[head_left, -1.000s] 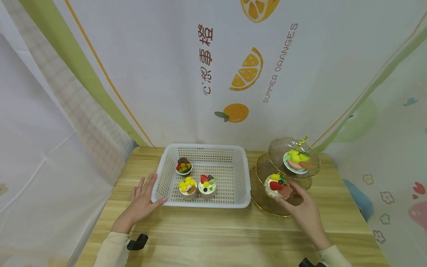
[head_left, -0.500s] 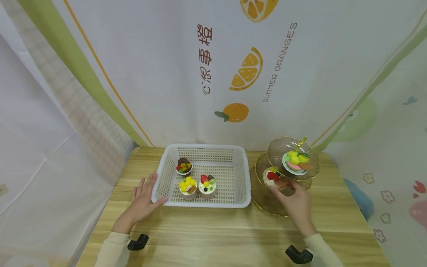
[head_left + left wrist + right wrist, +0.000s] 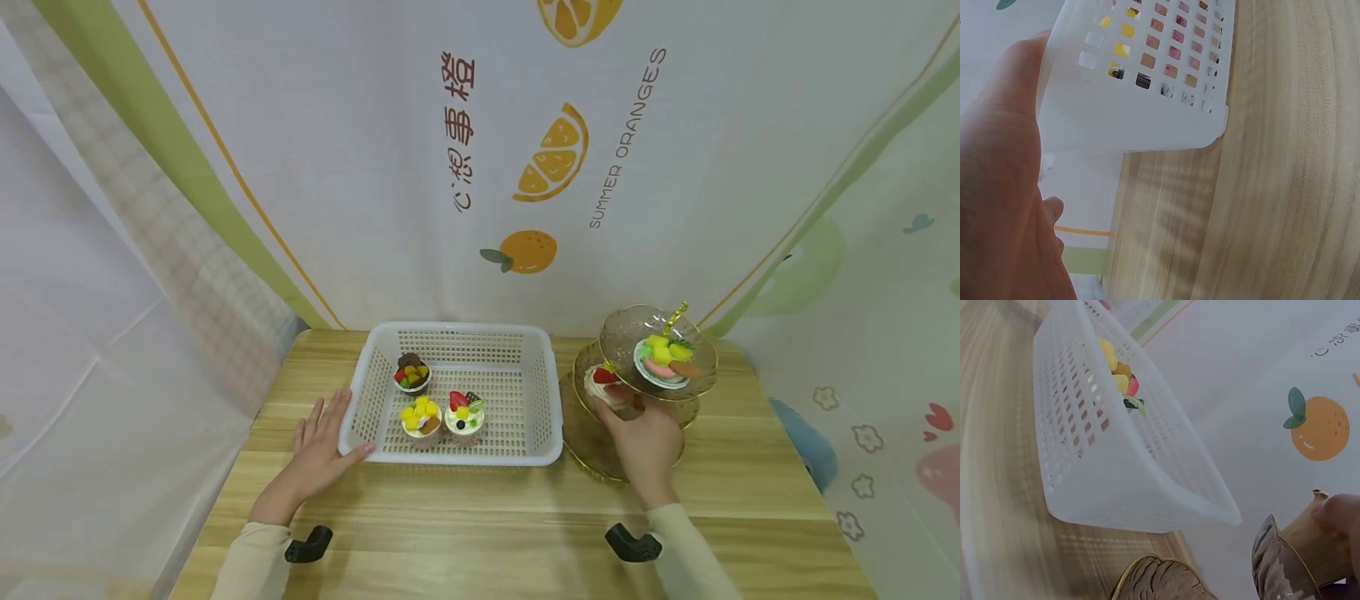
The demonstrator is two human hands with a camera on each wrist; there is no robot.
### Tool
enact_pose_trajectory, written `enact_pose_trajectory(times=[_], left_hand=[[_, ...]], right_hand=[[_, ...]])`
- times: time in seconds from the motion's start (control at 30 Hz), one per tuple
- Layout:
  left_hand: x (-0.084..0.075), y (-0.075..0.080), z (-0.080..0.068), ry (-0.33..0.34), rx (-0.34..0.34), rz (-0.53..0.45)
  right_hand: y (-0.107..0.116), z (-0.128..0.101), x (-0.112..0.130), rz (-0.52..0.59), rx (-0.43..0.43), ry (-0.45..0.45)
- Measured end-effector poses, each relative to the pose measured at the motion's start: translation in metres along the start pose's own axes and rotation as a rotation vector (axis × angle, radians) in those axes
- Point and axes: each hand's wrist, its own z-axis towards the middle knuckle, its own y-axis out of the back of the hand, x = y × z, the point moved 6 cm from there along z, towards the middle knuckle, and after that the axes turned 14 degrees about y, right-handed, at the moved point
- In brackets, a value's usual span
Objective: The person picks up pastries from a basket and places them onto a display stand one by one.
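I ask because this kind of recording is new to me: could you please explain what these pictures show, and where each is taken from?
There is no machine here; a person works with two bare hands. The wide view comes from a camera worn on the head, looking forward and down. The two smaller views come from cameras on the wrists. On the wooden table stands a white basket with three small cupcakes inside. Beside it is a tiered stand of see-through plates, with a decorated cupcake on top. The left hand touches the basket; the right hand holds a strawberry-topped cupcake at the middle plate.
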Motion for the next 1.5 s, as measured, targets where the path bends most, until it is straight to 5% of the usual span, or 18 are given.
enact_pose_trajectory(times=[0.6,1.5], left_hand=[[-0.003,0.001,0.0,0.005,0.002,0.001],[-0.002,0.001,0.0,0.007,0.015,-0.005]], right_hand=[[-0.011,0.002,-0.001,-0.084,-0.115,0.07],[-0.01,-0.002,0.001,-0.111,-0.046,0.132]])
